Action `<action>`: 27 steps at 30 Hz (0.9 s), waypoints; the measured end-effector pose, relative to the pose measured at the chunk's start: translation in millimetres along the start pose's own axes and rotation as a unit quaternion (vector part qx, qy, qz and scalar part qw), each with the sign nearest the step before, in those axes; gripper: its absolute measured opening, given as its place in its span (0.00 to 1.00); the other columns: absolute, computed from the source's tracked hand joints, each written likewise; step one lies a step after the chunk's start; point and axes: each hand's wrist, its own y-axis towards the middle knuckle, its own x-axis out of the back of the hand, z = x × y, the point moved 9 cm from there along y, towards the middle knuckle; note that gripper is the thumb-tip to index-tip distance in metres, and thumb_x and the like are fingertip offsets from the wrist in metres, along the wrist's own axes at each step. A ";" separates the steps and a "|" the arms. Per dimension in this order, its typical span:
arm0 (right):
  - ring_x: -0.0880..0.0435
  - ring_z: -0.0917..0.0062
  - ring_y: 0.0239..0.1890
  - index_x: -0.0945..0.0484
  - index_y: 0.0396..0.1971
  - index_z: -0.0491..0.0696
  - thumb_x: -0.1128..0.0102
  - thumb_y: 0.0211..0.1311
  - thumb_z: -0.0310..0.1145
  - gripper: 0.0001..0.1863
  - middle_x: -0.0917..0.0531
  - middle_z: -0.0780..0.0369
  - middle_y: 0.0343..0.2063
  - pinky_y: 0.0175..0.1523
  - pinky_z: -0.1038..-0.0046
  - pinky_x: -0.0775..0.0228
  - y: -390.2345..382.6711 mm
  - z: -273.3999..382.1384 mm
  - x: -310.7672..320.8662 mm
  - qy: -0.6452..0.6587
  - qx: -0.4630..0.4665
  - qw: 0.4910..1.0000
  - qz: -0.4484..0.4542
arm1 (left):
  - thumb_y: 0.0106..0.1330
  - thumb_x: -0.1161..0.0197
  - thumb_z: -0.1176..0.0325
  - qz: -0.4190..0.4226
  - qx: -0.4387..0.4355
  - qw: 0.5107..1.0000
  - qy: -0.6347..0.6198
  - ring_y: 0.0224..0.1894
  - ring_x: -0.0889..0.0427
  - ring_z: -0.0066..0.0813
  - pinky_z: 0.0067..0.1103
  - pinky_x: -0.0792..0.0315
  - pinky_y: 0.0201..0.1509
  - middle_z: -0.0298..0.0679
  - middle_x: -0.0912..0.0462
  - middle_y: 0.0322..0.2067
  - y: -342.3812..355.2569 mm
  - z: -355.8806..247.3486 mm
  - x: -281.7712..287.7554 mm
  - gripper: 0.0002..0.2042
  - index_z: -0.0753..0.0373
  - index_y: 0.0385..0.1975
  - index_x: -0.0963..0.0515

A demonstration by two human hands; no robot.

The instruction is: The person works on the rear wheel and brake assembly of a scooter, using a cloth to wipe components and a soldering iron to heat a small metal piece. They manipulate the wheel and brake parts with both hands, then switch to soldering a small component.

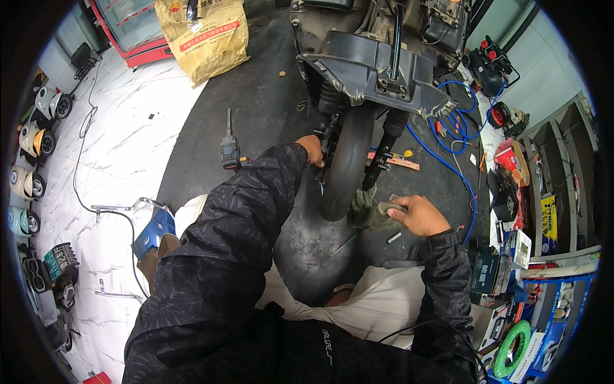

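Observation:
A scooter's front wheel [350,163] with a black tyre stands in front of me, between two dark fork legs. My left hand [311,150] reaches to the wheel's left side, fingers curled in by the fork; what they grip is hidden. To the right of the tyre, my right hand [422,216] is closed, pinching a small greyish curved piece [391,207] whose kind I cannot tell. Right beside it, a crumpled grey-green cloth [366,212] hangs or lies at the foot of the right fork leg [382,153].
A cordless power tool [230,146] lies left on the dark mat. Near my knees are a green screwdriver [346,243] and a short metal cylinder [394,237]. A blue air hose [448,168] loops at right, by cluttered shelves [563,173]. A yellow sack [208,41] stands far left.

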 end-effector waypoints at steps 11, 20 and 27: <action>0.12 0.48 0.50 0.13 0.51 0.41 0.31 0.70 0.42 0.20 0.11 0.46 0.45 0.56 0.56 0.21 -2.9 2.7 0.5 0.001 0.004 1.000 0.001 | 0.63 0.24 0.45 0.005 0.001 0.999 0.044 0.50 0.14 0.51 0.39 0.21 0.52 0.54 0.13 0.46 -1.5 2.0 -0.8 0.29 0.71 0.47 0.14; 0.12 0.47 0.44 0.13 0.51 0.44 0.31 0.70 0.42 0.19 0.11 0.45 0.38 0.51 0.56 0.21 -4.2 -0.6 -0.3 -0.007 -0.007 1.000 0.005 | 0.61 0.24 0.43 -0.001 -0.009 1.000 0.029 0.51 0.12 0.55 0.40 0.21 0.57 0.57 0.11 0.44 -6.4 2.3 0.5 0.30 0.71 0.43 0.11; 0.12 0.47 0.44 0.11 0.48 0.45 0.32 0.69 0.43 0.18 0.11 0.46 0.35 0.51 0.53 0.22 -4.5 2.7 3.1 0.001 -0.016 1.000 -0.010 | 0.62 0.19 0.58 0.001 0.060 0.994 -0.093 0.31 0.11 0.42 0.35 0.16 0.34 0.52 0.12 0.33 -7.2 10.9 0.9 0.23 0.79 0.37 0.16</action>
